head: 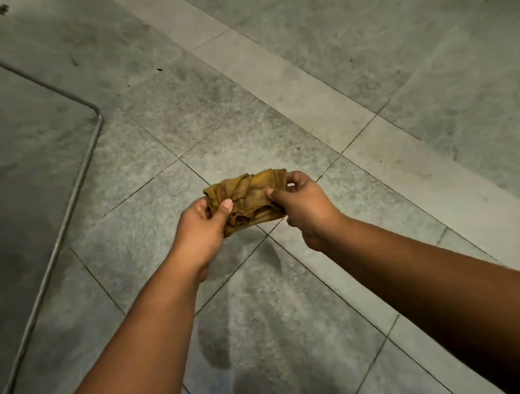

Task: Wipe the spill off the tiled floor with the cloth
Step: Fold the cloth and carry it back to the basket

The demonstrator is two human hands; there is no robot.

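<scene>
A crumpled mustard-brown cloth [247, 198] hangs in the air above the grey tiled floor [146, 206], held between both hands. My left hand [200, 230] pinches its left end with thumb and fingers. My right hand [305, 207] grips its right end, fingers curled round the fabric. A darker, damp-looking patch [215, 351] lies on the tile below my forearms, near the bottom of the view; I cannot tell for sure that it is the spill.
A bent metal tube [73, 200] runs along the floor at the left, bordering a shadowed area. A pale stone strip [306, 98] crosses diagonally from top centre to the right. Small dark specks [2, 9] lie at the top left.
</scene>
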